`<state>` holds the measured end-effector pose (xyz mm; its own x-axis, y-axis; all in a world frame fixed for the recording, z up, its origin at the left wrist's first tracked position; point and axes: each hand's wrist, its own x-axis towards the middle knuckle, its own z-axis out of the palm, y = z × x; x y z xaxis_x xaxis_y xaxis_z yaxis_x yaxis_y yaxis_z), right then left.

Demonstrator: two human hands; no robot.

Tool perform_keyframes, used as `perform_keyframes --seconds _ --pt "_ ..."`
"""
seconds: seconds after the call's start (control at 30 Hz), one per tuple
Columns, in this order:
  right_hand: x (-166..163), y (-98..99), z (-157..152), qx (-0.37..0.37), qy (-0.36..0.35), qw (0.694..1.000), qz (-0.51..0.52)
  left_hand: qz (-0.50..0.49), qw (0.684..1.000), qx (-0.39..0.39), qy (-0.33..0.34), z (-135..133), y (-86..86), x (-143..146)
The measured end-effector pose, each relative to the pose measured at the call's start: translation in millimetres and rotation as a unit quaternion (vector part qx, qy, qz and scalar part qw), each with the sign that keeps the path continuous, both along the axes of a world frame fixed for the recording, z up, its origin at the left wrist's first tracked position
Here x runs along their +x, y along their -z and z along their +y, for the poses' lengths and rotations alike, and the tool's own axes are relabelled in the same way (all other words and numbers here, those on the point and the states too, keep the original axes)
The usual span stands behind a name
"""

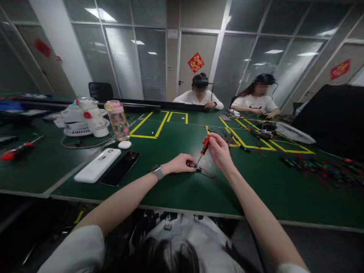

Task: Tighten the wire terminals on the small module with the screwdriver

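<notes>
My right hand [218,151] grips a small orange-handled screwdriver [204,147], held upright with its tip down on a small part with red wires [202,171] on the green table [176,185]. My left hand [181,164], a watch on its wrist, rests on the table with fingers curled, pinching that small part to hold it still. The part itself is tiny and mostly hidden by my fingers.
A white power bank [98,165] and a black phone [121,168] lie at left, with a pink-lidded bottle [117,120] and white fan [78,120] behind. A red screwdriver [17,150] lies far left. Wired parts [324,168] pile at right. Two people sit across the table.
</notes>
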<state>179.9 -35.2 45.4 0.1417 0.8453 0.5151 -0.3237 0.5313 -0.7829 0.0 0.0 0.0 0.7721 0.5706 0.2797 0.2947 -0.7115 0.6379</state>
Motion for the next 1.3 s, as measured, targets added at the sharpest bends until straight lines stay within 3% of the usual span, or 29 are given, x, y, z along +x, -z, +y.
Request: perform_keyframes --seconds 0.17,0.4,0.73,1.0,1.3 --pt "-1.1 -3.1 -4.5 -0.014 -0.065 0.998 0.008 0.006 1.0 -0.006 0.001 -0.6 -0.4 -1.2" --pt "-0.6 0.7 0.4 0.004 -0.031 0.999 0.022 0.01 1.0 -0.01 0.002 0.5 -0.8 -1.1" --pt "-0.3 -1.7 -2.7 -0.027 -0.075 0.996 0.025 0.011 1.0 -0.015 0.004 -0.7 -3.1 -1.7" --pt "-1.5 3.4 2.9 -0.025 -0.043 0.996 0.073 0.01 1.0 -0.013 0.004 -1.8 -3.8 -1.3" --pt "-3.8 -2.1 -6.2 -0.054 -0.117 0.99 0.056 0.053 0.998 -0.027 0.028 4.1 -4.9 -5.0"
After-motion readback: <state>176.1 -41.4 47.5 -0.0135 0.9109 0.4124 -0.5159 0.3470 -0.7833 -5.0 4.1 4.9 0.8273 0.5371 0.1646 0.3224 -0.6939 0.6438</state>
